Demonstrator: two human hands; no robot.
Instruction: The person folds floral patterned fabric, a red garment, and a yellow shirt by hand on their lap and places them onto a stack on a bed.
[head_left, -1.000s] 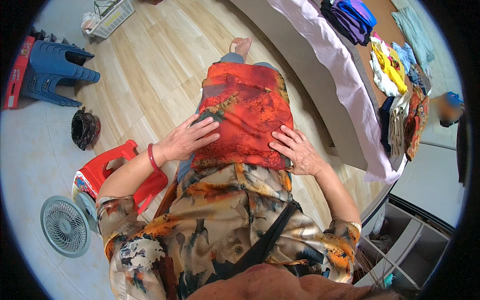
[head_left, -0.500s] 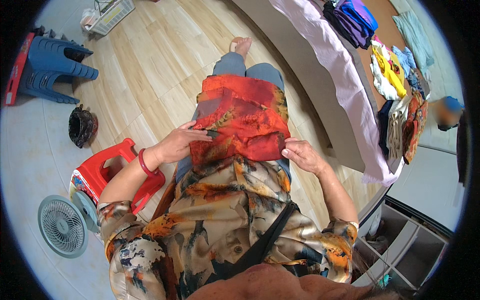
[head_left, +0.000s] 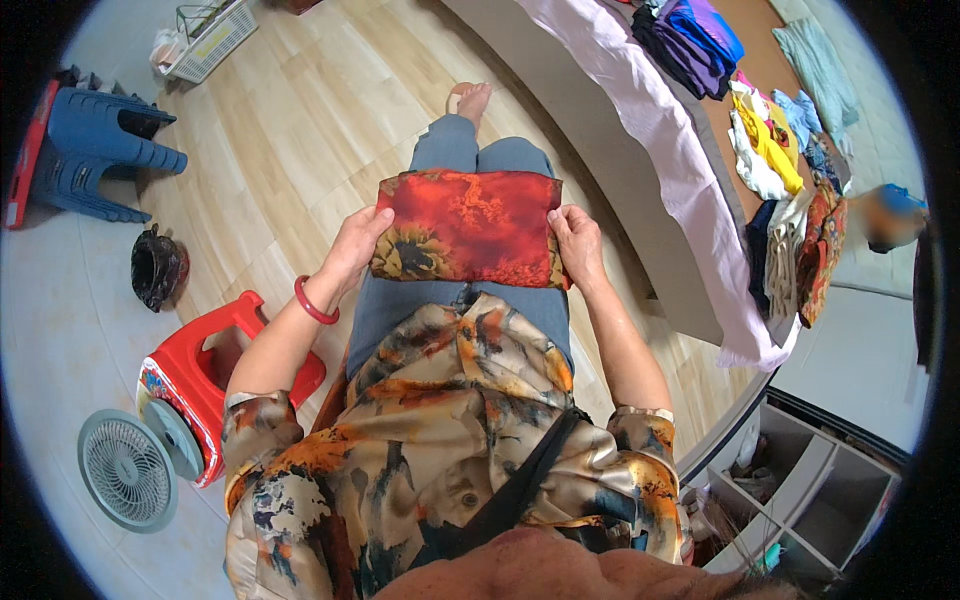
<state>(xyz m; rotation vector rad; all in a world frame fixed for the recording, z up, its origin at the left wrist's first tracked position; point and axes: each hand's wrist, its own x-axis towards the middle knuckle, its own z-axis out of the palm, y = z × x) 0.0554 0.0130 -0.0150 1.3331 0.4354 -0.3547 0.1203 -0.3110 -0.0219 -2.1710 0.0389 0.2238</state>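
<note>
Above my lap is a red patterned piece of clothing (head_left: 470,235), folded into a flat rectangle with dark edges and a yellow-and-black flower at its lower left. My left hand (head_left: 352,244) grips its left edge, thumb on top and the other fingers mostly hidden beneath. At the opposite edge my right hand (head_left: 580,245) pinches the cloth near its upper right corner. Under it show my blue trousers (head_left: 400,310). A red bangle (head_left: 312,302) circles my left wrist.
On the bed (head_left: 735,190) at right lie folded clothes (head_left: 690,45) and a row of garments (head_left: 790,240). A red stool (head_left: 185,370), fan (head_left: 127,470), black bag (head_left: 158,268) and blue stools (head_left: 100,150) stand at left. A person (head_left: 892,222) is at far right.
The red garment has gone from a loose, rumpled bundle to a smaller, smooth rectangle. Both hands have moved up and away from my body, and more of my trousers shows.
</note>
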